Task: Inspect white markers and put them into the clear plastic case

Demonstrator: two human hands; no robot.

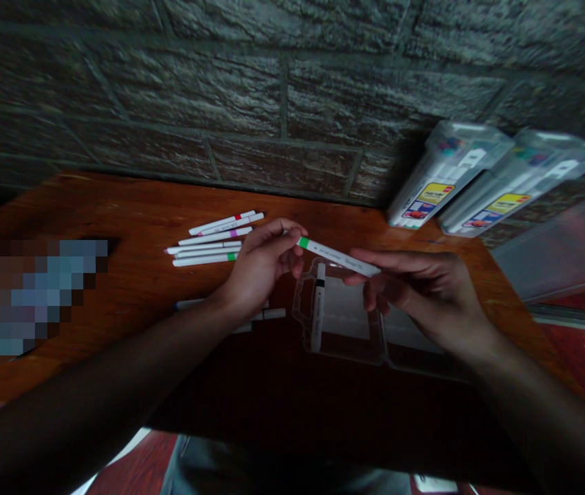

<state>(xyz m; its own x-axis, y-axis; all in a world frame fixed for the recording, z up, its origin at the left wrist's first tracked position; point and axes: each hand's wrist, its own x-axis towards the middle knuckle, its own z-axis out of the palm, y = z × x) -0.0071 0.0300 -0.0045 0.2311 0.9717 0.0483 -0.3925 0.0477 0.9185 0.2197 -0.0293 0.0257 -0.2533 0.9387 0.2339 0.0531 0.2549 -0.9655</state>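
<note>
At the bottom edge of the frame, the person's legs [287,474] show below the table [132,275]. Above them, both forearms reach in from the lower corners.

Just right of the centre of the frame, the two hands share the held marker [336,256], a white one with a green band. The left hand [258,265] pinches it between thumb and fingers at the banded end. The right hand [426,292] has its fingers closed on the other end, with the index finger lying along the barrel. The marker slants down toward the right, raised above the table.

Beneath the right hand, a clear plastic case [344,350] lies open. A black-banded marker [319,309] lies in its left part, beside a pale panel.

Partly hidden by the left forearm are some loose markers [271,314]; I cannot tell how many. Farther back, left of the left hand, a group of white markers [210,240] lies side by side, with red, purple and green bands among them. At the left edge, a pixelated patch hides something on the table.

At the upper right, two filled marker cases [423,185] [511,189] stand tilted near the stone wall [313,96], which fills the top.
</note>
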